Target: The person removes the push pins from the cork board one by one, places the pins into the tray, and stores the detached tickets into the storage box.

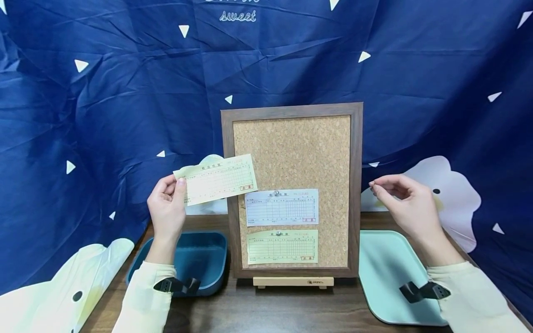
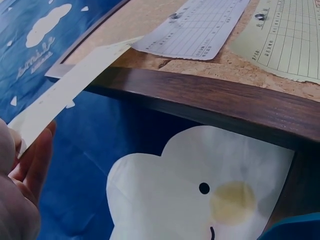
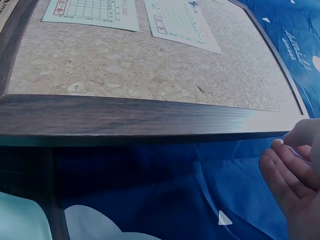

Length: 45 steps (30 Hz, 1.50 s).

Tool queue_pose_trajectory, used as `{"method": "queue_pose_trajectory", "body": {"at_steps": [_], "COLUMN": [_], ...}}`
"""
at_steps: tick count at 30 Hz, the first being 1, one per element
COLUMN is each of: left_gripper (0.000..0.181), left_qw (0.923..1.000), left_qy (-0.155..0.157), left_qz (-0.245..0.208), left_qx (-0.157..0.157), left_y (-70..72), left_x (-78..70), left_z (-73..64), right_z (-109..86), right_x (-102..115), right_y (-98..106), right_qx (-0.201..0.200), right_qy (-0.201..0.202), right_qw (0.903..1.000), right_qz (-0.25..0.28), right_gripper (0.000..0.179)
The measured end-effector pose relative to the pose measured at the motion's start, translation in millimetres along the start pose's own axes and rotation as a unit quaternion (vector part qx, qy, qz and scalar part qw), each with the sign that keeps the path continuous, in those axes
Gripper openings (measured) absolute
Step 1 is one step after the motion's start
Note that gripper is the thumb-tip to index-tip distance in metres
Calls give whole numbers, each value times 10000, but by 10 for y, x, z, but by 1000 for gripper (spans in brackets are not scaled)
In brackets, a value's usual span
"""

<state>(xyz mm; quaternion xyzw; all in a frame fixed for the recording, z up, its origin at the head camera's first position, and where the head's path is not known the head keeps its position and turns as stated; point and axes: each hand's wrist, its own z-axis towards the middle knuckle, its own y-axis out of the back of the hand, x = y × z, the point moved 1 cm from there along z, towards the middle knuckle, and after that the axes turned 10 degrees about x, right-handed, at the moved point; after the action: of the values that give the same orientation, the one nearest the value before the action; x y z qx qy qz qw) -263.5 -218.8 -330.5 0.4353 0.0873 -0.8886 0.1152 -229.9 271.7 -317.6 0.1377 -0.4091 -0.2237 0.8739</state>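
A pale yellow-green receipt slip (image 1: 216, 179) is pinched at its left end by my left hand (image 1: 166, 203). Its right end overlaps the left frame of the cork board (image 1: 293, 155) in the head view. On the board, a bluish-white slip (image 1: 281, 213) hangs from a push pin (image 1: 276, 193) above a green slip (image 1: 283, 253) with its own push pin (image 1: 279, 233). To the right of the board, my right hand (image 1: 410, 203) is raised, thumb and forefinger pinching a tiny pin-like object (image 3: 278, 143), mostly hidden by the fingertips.
The framed board stands on a small wooden easel (image 1: 293, 281) on the brown table (image 1: 266, 310). A dark blue tray (image 1: 216, 263) lies at left, a mint-green tray (image 1: 381, 277) at right. Behind everything hangs a blue curtain (image 1: 291, 69) with white figures.
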Motion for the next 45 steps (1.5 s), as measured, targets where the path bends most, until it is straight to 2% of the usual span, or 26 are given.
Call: {"method": "queue_pose_trajectory", "body": {"at_steps": [4, 13, 18, 33, 45], "left_gripper": [20, 18, 17, 13, 12], "left_qw": [10000, 9996, 9994, 9987, 9981], "left_qy": [-55, 31, -18, 122, 236], "left_qz": [-34, 260, 258, 162, 139], "left_qx": [-60, -139, -210, -461, -544], "left_y": [40, 114, 158, 262, 343], "left_x": [18, 33, 69, 118, 162], "left_z": [5, -26, -47, -98, -165], "right_z": [-31, -112, -153, -268, -347], "right_x": [-29, -78, -125, -190, -267], "right_y": [14, 25, 39, 83, 100], "right_qx": [31, 109, 125, 113, 189], "right_qy": [-78, -178, -201, -400, -511], "right_qw": [9999, 9994, 9990, 9991, 9983], "right_qz": [112, 290, 374, 60, 194], "right_gripper": [11, 11, 11, 13, 15]}}
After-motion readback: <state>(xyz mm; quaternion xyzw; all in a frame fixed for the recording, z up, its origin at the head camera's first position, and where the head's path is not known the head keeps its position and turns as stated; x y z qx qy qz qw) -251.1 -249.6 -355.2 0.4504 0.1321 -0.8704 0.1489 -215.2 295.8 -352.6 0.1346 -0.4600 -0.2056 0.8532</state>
